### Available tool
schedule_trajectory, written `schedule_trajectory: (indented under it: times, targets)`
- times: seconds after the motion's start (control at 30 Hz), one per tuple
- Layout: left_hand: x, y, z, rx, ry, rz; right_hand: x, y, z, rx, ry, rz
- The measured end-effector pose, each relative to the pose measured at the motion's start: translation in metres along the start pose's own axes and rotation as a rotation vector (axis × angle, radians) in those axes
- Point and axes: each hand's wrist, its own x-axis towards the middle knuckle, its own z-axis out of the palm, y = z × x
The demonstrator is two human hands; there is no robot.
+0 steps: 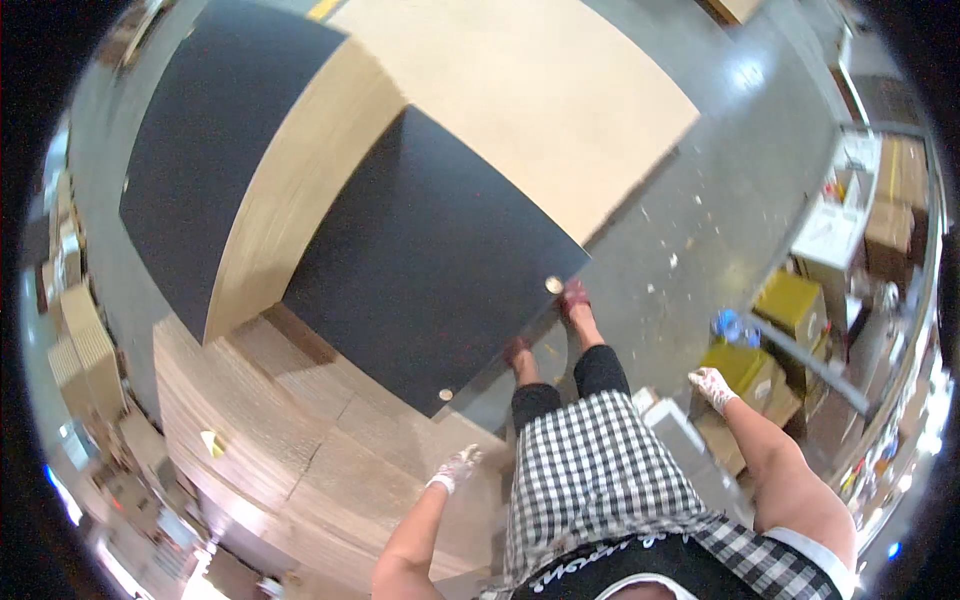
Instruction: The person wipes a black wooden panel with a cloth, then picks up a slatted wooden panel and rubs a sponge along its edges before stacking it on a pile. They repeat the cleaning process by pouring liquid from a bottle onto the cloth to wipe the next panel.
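Note:
My left hand [455, 468], in a white patterned glove, hangs with loosely spread fingers over the edge of a brown stack of wood-coloured boards [340, 440]; nothing shows in it. Out to the right, my right hand [712, 388], gloved the same way, is curled closed with no object visible in it. In front of my feet lies a black panel [430, 250] with small round pale spots at its two near corners. Left of it rises a tall stack of boards [310, 170] with pale layered edges and a black top [220, 140].
Beyond the black panel lies a large pale wood panel [520, 90]. Grey concrete floor [700, 220] with white scraps runs along the right. Further right are yellow-topped boxes [790, 305], a white table [835, 220] and cartons [890, 225]. Stacked cardboard [85, 345] stands far left.

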Motion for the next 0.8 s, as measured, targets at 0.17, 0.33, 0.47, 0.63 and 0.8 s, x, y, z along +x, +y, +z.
schedule_trajectory:
  times: [0.17,0.33,0.47,0.63,0.8]
  targets:
    - [-0.029,0.036,0.008,0.318,0.122,0.073,-0.075,0.073,0.091,0.533,-0.007,0.369]
    - [0.010,0.038,-0.020,0.894,0.398,0.452,-0.001,-0.013,0.143,0.378,0.320,0.038]
    - [0.060,0.148,-0.012,-1.018,0.356,-0.104,0.053,-0.147,0.107,0.522,0.295,-0.226]
    - [0.139,0.192,-0.003,-1.613,0.599,-0.089,0.116,-0.248,0.139,0.828,-0.014,-0.133]
    - [0.185,0.181,-0.011,-2.123,0.596,-0.005,0.142,-0.302,0.134,0.824,-0.174,-0.082]
